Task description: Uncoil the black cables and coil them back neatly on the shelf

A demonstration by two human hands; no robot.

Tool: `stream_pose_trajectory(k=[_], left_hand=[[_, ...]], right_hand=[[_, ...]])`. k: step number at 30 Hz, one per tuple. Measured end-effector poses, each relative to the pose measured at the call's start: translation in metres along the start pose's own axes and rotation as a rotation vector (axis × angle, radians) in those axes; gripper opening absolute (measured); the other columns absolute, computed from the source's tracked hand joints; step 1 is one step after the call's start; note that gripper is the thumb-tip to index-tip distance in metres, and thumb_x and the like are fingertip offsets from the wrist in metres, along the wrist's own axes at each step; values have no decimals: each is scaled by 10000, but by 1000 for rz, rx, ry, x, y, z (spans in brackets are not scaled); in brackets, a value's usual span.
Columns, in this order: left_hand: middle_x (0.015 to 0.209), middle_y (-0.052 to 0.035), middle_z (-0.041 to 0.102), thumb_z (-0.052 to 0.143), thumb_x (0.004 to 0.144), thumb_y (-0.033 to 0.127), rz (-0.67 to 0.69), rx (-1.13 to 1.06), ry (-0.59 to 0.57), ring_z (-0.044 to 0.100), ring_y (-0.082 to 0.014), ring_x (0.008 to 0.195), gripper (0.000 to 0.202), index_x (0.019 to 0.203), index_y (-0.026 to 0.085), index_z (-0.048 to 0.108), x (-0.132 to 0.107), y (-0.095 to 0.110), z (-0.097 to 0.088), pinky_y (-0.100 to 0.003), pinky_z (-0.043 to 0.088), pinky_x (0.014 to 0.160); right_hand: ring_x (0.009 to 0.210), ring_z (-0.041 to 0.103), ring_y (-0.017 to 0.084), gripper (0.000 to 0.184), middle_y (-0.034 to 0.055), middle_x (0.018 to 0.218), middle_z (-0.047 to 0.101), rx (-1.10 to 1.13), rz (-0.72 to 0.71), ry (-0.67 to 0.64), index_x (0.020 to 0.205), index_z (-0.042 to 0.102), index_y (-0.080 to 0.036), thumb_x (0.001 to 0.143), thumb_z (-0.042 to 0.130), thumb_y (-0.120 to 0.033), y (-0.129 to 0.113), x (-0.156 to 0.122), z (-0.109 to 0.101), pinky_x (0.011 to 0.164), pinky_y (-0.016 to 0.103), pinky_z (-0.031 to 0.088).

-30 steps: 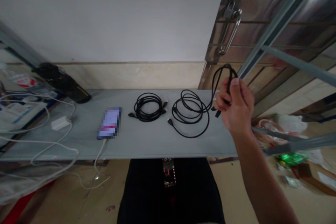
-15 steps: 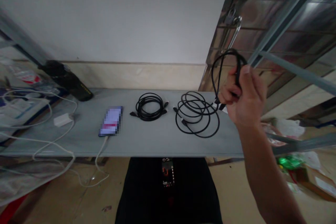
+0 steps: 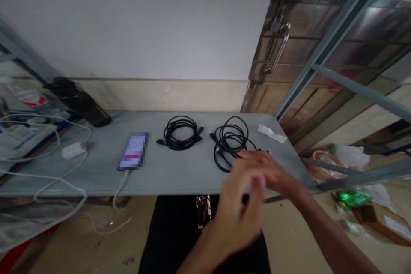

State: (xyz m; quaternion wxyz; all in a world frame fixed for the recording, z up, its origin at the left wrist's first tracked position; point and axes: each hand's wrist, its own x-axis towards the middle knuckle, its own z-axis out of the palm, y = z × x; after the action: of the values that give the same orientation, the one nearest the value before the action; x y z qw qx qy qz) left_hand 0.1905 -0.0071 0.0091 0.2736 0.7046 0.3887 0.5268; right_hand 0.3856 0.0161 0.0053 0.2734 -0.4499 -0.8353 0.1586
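Observation:
A loose black cable (image 3: pixel 230 140) lies in untidy loops on the right part of the grey shelf board (image 3: pixel 173 171). My right hand (image 3: pixel 272 173) hovers low over the near right side of those loops, smeared by motion. My left hand (image 3: pixel 240 209) comes up from below, just in front of the board's edge and close to the right hand, also blurred. Something small and dark shows between the two hands; I cannot make it out. A second black cable (image 3: pixel 180 132), neatly coiled, rests at the middle of the board.
A phone (image 3: pixel 133 150) with a lit screen lies left of the coil, a white lead running off it. A white charger (image 3: pixel 73 150) and loose white wires sit at the left, a black bottle (image 3: pixel 77 100) behind them. A white slip (image 3: pixel 272 133) lies far right. Metal frame bars cross the right side.
My right hand has come down from holding a cable loop high at the right to just above the board. The loose cable now lies bunched on the board. My left hand has entered.

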Motion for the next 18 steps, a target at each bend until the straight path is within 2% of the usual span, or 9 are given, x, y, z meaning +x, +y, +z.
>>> stream_pose_trajectory(k=[3,5,6,8,9,10,12,15,18], left_hand=[[1493,-146,668,672,1100,490,-100,3,122,653,-323,1367,435,1479,285,607,28,-34,-6,-558,552,1177],[1465,-177,685,848,945,553,-237,-9,87,677,-344,1332,669,1468,218,598,49,-63,-7,-549,552,1158],[1356,-163,742,876,906,561,-307,-51,-25,719,-335,1258,666,1415,209,630,58,-76,-6,-520,579,1109],[1073,-115,799,803,949,588,-386,-195,-246,780,-284,995,519,1262,188,696,67,-93,-4,-437,631,923],[960,-85,787,742,991,597,-395,-257,-318,766,-244,847,463,1199,184,715,69,-97,-3,-386,625,807],[879,-58,761,686,1029,598,-384,-299,-351,722,-203,718,438,1157,180,727,70,-97,-3,-339,589,697],[793,-11,698,634,1076,577,-337,-329,-326,599,-134,562,421,1142,175,740,69,-91,-6,-275,477,554],[733,36,615,649,1102,529,-287,-361,-257,492,-90,509,384,1200,170,744,71,-72,-16,-242,383,505],[768,31,634,676,1103,509,-263,-388,-286,500,-88,537,387,1269,166,743,79,-49,-26,-236,402,520]], right_hand=[[820,765,261,227,75,949,794,-220,-131,-13,1136,765,-251,1168,596,-400,-9,-25,27,740,388,563],[837,763,256,200,76,943,781,-355,-229,-10,1150,775,-246,1157,623,-375,-17,-34,42,801,403,593],[844,758,251,191,78,951,776,-400,-276,-5,1174,778,-234,1153,633,-357,-19,-37,48,823,408,601],[852,747,244,195,79,960,767,-457,-336,13,1237,772,-206,1148,642,-321,-21,-39,55,828,410,604],[857,741,243,203,78,960,763,-474,-349,22,1264,766,-196,1145,646,-307,-20,-40,56,823,410,602],[864,736,244,204,76,960,759,-487,-350,29,1275,761,-190,1142,649,-296,-18,-41,57,820,413,600],[879,725,252,170,71,953,749,-497,-329,47,1247,756,-187,1131,655,-260,-10,-44,55,833,428,598],[922,724,269,170,81,991,753,-494,-288,94,1231,725,-172,1088,638,-139,3,-50,48,894,456,602],[960,737,285,292,99,1044,774,-466,-226,181,1341,658,-168,1062,611,-97,12,-50,36,931,472,607]])
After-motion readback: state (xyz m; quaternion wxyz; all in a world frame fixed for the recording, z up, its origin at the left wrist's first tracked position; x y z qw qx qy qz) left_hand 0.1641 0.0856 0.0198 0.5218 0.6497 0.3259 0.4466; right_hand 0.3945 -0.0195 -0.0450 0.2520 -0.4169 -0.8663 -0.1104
